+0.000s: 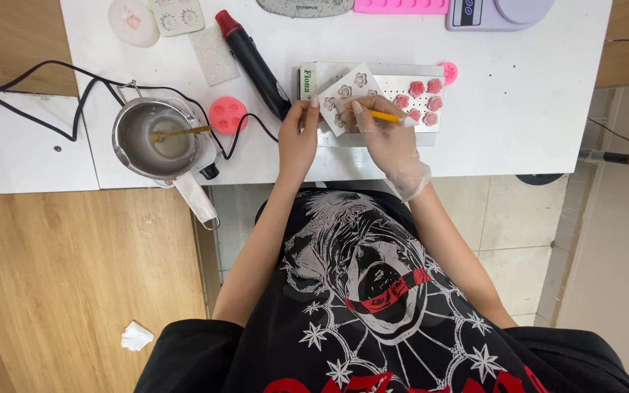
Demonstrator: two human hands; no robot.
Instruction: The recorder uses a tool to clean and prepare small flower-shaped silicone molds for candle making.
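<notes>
At the upper centre, the left hand (298,138) pinches the white mould (345,102) by its edge; the gloved right hand (387,135) is closed on a yellow stick (387,116); better to press gently, mould kept steady.

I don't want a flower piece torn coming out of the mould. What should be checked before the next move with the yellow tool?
1. Left hand steadies the white flower mould: ok.
2. Gloved right hand has a grip on the yellow tool: ok.
3. Tool tip sits at a cavity: cannot tell, fingers hide it.
4. Pink flower pieces on the white tray are apart from the tool: ok.
5. Metal pot stands away from both hands: ok.
</notes>
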